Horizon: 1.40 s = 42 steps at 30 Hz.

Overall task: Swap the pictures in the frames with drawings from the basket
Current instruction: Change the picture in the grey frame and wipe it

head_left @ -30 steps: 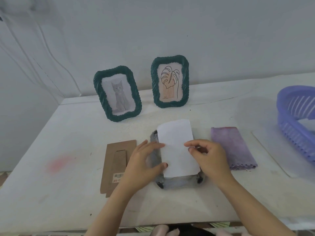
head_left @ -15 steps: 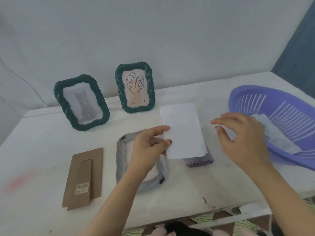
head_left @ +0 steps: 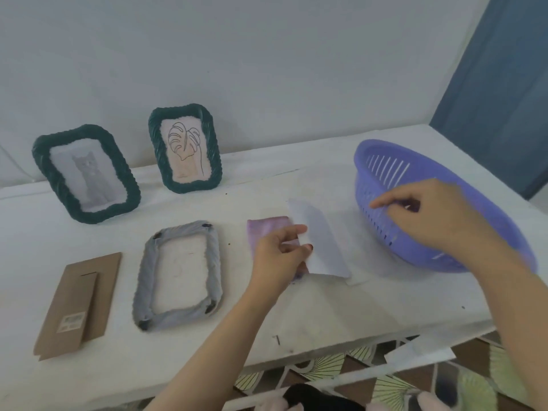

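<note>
A grey woven frame (head_left: 178, 274) lies face down on the white table (head_left: 118, 351), its back open. My left hand (head_left: 280, 253) pinches a white picture sheet (head_left: 321, 241) by its left edge, just above the table between the frame and the purple basket (head_left: 444, 256). My right hand (head_left: 436, 215) hovers over the basket's near rim, fingers loosely curled, blurred; I cannot tell whether it holds anything. Two green frames stand at the back: one with a cat drawing (head_left: 86, 173), one with a leaf drawing (head_left: 185, 148).
A brown cardboard frame backing (head_left: 77, 304) lies at the left front. A folded purple cloth (head_left: 268, 229) lies under my left hand. The table's front edge runs just below my forearms, with patterned floor beneath. A blue curtain hangs at the far right.
My left hand has carried the white sheet off the grey frame to the right, over the purple cloth. My right hand has let go of the sheet and moved over the basket.
</note>
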### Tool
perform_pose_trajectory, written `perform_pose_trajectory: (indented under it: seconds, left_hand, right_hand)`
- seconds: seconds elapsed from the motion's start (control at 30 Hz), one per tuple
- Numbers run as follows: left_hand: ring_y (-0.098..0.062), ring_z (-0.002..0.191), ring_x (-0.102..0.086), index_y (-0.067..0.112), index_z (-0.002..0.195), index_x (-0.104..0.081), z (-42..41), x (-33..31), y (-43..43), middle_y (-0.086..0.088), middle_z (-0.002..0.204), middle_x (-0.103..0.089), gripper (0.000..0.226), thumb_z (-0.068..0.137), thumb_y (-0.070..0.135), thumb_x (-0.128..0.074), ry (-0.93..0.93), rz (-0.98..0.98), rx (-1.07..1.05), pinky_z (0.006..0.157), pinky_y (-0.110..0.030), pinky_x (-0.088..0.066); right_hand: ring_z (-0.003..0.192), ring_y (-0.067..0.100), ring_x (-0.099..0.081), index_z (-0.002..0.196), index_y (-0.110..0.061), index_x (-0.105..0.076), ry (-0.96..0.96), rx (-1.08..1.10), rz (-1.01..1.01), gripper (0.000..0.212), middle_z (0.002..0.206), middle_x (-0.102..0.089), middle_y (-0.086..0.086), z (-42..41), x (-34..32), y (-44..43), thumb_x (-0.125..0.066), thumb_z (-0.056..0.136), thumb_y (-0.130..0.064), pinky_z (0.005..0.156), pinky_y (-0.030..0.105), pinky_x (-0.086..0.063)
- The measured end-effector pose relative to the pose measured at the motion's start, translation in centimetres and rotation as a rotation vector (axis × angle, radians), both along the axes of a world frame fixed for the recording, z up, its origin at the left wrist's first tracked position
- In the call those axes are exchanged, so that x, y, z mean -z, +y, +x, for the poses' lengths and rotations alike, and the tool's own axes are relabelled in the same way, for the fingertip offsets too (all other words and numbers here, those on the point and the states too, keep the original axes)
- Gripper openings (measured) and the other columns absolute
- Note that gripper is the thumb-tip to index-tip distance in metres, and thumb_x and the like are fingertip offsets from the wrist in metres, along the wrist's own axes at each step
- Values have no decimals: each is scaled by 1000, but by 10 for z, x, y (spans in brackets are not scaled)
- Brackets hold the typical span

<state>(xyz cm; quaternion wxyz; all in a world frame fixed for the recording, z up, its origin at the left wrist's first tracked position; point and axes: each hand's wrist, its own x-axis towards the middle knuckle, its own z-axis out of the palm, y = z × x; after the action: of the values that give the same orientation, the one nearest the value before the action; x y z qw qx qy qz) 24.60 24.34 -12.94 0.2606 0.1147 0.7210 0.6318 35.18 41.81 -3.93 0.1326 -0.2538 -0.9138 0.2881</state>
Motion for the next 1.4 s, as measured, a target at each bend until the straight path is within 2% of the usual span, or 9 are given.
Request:
perform_pose_trajectory:
  seconds: [0.1, 0.43, 0.63, 0.77, 0.93, 1.07, 1.17, 1.3, 1.4]
  left_hand:
    - [-13, 54, -63, 15, 106, -64, 10, 4, 21, -5, 74, -67, 27, 82, 4, -64, 2, 1, -18, 49, -19, -49]
    - [-20, 67, -70, 13, 106, -64, 33, 21, 52, 1, 77, -68, 30, 77, 6, -68, 121, -172, -48, 74, -34, -57]
    - [-16, 69, -70, 17, 110, -64, 35, 24, 54, -7, 81, -72, 35, 77, 8, -66, 222, -297, -16, 69, -21, -53]
    - [-14, 69, -67, 19, 112, -63, 35, 26, 54, -8, 82, -71, 36, 78, 9, -64, 297, -362, 11, 53, -7, -44]
    - [-19, 118, -48, 24, 125, -54, 36, 29, 55, -5, 138, -35, 49, 77, 16, -64, 626, -595, 79, 88, -22, -38]
    - [-16, 131, -36, 25, 138, -36, 37, 16, 58, 0, 144, -34, 48, 92, 21, -50, 685, -304, -38, 106, -26, -31]
    - [-3, 136, -28, 39, 138, -29, 37, 2, 59, 14, 148, -32, 47, 93, 39, -44, 689, -103, 27, 109, -26, -29]
    - [8, 138, -11, 45, 140, -24, 39, -7, 61, 23, 148, -24, 61, 87, 48, -54, 821, -157, 192, 111, -19, -15]
    - [1, 138, -17, 46, 140, -23, 41, -6, 62, 26, 144, -31, 64, 85, 45, -58, 797, -162, 209, 113, -30, -23]
  right_hand:
    - [58, 12, -53, 80, -33, -72, 2, -56, -30, 30, 70, -64, -2, 0, -5, 14, -54, 83, -9, 53, 6, -37]
    - [71, 12, -61, 85, -32, -73, 25, -175, -77, 24, 86, -69, 4, 2, -1, 22, -60, 83, -12, 61, 2, -39]
    - [60, -23, -50, 91, -27, -73, 12, -256, -80, 19, 80, -61, -17, -1, 13, 15, -62, 83, -15, 61, -7, -35]
    - [59, -11, -52, 95, -27, -73, -20, -272, -72, 18, 80, -63, -16, -2, 28, 7, -61, 84, -19, 65, -9, -31]
    - [72, -10, -53, 92, -32, -74, -5, -255, -187, 15, 83, -65, -25, 2, 39, 6, -64, 84, -26, 70, 8, -40]
    - [77, -5, -61, 91, -29, -74, 49, -187, -376, 12, 84, -68, -21, 5, 27, 35, -66, 83, -25, 73, 16, -47]
    - [82, 8, -61, 101, -27, -68, -147, -53, -175, 18, 100, -68, -4, 5, 28, 68, -65, 84, -30, 62, 18, -43]
    - [124, 22, -47, 137, -31, -40, -662, -54, 171, 62, 138, -49, 0, 10, 38, 92, -64, 81, -43, 89, 30, -40]
    - [115, 25, -52, 139, -29, -33, -695, -85, 181, 78, 128, -56, 2, 11, 47, 92, -72, 73, -39, 85, 33, -45]
